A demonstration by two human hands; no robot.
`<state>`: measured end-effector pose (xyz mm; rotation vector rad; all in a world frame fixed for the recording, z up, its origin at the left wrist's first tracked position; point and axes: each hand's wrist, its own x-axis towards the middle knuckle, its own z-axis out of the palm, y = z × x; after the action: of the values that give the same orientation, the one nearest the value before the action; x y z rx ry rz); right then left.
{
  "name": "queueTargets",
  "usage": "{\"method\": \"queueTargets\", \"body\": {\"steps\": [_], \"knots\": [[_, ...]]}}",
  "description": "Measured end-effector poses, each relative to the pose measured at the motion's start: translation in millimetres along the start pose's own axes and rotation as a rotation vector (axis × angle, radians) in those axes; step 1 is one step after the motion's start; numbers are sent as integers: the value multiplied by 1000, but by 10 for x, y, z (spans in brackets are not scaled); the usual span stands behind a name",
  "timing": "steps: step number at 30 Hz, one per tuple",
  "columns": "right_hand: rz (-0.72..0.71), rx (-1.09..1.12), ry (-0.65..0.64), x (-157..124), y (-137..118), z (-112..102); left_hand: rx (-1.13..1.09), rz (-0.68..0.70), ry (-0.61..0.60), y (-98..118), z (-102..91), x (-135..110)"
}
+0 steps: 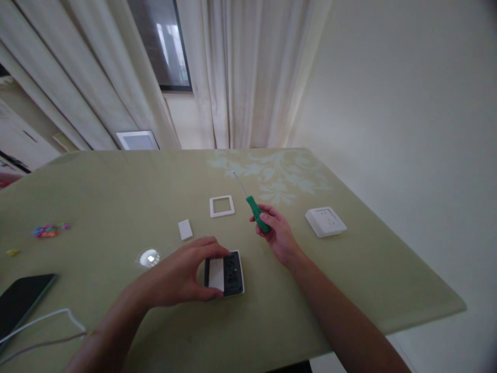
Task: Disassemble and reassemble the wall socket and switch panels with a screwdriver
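Note:
My left hand (194, 269) grips a wall switch (233, 274) by its two opposite edges, thumb at the near side and fingers at the far side. The switch lies on the table with a white rocker on its left half and bare black workings on its right. In my right hand (277, 230) is a screwdriver (256, 211) with a green handle, its metal shaft pointing up and away to the left, clear of the switch. Beyond the switch lie a loose white rocker cover (185, 229) and a square white frame (222, 206).
A white socket box (325, 221) sits at the right. To the left are a shiny round object (149, 257), small colourful pieces (50, 230), a yellow piece (13, 252), a dark tablet-like device (25, 298) and cables (50, 316). The green-covered table (116, 191) meets curtains and a wall.

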<state>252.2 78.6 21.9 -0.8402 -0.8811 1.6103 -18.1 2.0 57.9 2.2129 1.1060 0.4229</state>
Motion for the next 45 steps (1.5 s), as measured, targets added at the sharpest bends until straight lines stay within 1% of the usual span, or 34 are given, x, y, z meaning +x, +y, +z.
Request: {"method": "queueTargets", "body": {"steps": [5, 12, 18, 23, 31, 39, 45], "knots": [[14, 3, 3, -16, -6, 15, 0, -33, -19, -57, 22, 30], [26, 4, 10, -22, 9, 22, -105, -40, -17, -111, -6, 82], [24, 6, 5, -29, 15, 23, -304, -27, -3, -283, 51, 169], [22, 8, -7, -40, -4, 31, -465, 20, -51, -359, 85, 187], [23, 11, -14, -48, -17, 40, -566, -15, -80, -412, 95, 218], [26, 9, -13, -59, -19, 44, -599, -16, -49, -458, 122, 228], [21, 4, -11, -45, -4, 42, -642, -46, -81, -462, 127, 248]]}}
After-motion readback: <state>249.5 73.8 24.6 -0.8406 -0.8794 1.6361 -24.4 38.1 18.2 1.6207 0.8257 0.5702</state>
